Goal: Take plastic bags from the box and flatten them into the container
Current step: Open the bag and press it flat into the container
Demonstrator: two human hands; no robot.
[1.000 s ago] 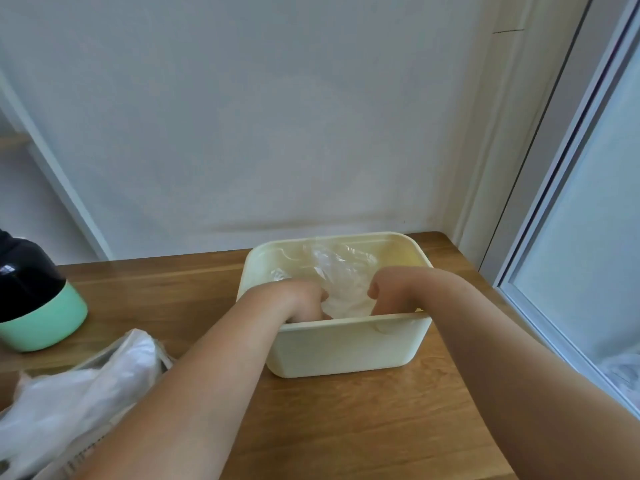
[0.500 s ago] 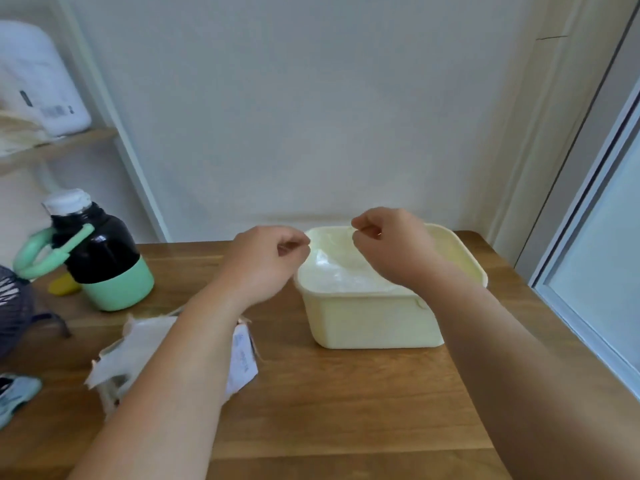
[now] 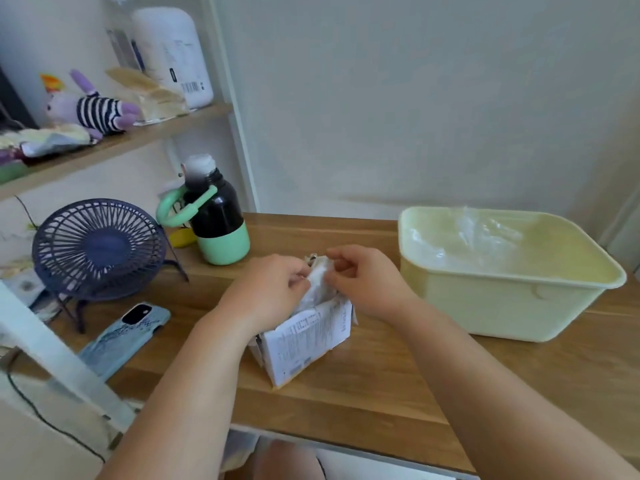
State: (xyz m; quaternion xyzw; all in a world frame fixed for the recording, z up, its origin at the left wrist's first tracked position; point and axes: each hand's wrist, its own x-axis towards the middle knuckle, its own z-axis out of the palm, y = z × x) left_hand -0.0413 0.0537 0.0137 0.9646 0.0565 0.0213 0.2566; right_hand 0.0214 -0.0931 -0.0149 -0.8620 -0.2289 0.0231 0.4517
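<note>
Wood-grain planks are making up the brown counter (image 3: 381, 386), which is carrying everything here. Sitting at its right end is the pale yellow rectangular plastic container (image 3: 502, 306), lidless, with clear crinkled plastic bags (image 3: 485, 237) already lying inside it. Well apart at the left a dark blue round desk fan (image 3: 98, 247) is standing, and beside it a black bottle with a mint-green base (image 3: 216, 220). Between them, near the front edge, the small white printed cardboard box (image 3: 304, 337) is standing open, just left of the container but not touching it. Both hands are working over its mouth: the left hand (image 3: 273, 289) and the right hand (image 3: 367, 282) are each curling their fingers (image 3: 346, 258) and pinching the top of a whitish crumpled plastic bag (image 3: 317, 282) that is poking up out of the box, most of it being hidden inside. By my reading, the person is drawing out the next bag, so the fetching step is in hand. The next move is calling for lifting the bag clear without dragging the light box along, carrying it right over the container's rim, and pressing it flat on the bags lying there.
</note>
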